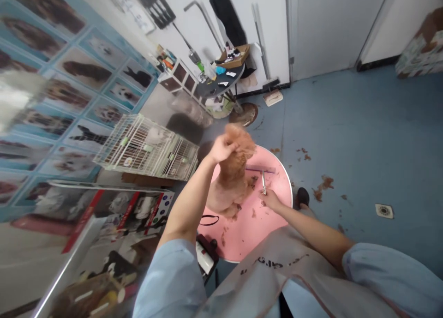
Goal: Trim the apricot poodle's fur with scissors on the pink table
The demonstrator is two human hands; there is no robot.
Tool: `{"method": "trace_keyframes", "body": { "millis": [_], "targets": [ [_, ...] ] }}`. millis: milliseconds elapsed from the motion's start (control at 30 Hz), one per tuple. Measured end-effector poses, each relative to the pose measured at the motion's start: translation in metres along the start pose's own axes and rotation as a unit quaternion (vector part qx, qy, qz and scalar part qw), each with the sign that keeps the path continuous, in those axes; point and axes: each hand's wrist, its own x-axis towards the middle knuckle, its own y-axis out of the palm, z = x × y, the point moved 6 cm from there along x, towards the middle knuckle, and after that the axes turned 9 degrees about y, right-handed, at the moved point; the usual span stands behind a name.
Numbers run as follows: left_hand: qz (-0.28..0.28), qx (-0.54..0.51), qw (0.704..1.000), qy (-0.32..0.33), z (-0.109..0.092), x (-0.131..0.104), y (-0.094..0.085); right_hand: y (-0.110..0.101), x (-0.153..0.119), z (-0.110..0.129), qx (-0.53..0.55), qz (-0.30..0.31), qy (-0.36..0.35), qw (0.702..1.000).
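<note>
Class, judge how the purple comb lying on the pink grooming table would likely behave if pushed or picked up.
The purple comb looks thin and straight, so probably stiff and light. Lying flat on the smooth pink table, it would likely slide, not roll. Loose fur clippings nearby might cling to it.
</note>
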Motion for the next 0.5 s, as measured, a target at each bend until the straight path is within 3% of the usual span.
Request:
{"method": "trace_keyframes", "body": {
  "millis": [133, 267, 400, 500],
  "targets": [
    [0.009, 0.052, 0.998, 0.017, -0.002, 0.005, 0.005, 0.001, -0.005, -0.015, -0.09, 0.021, 0.051, 0.994],
    [0.023, 0.084, 0.996, 0.022, -0.003, 0.006, 0.0, 0.027, -0.023, -0.012, -0.074, 0.061, 0.066, 0.993],
    [0.037, 0.086, 0.995, 0.018, -0.002, 0.008, -0.003, 0.068, -0.05, 0.027, 0.095, 0.121, -0.001, 0.988],
    [0.05, 0.099, 0.994, 0.024, -0.004, 0.011, -0.004, 0.099, -0.06, 0.066, 0.171, 0.105, -0.056, 0.978]
  ]
}}
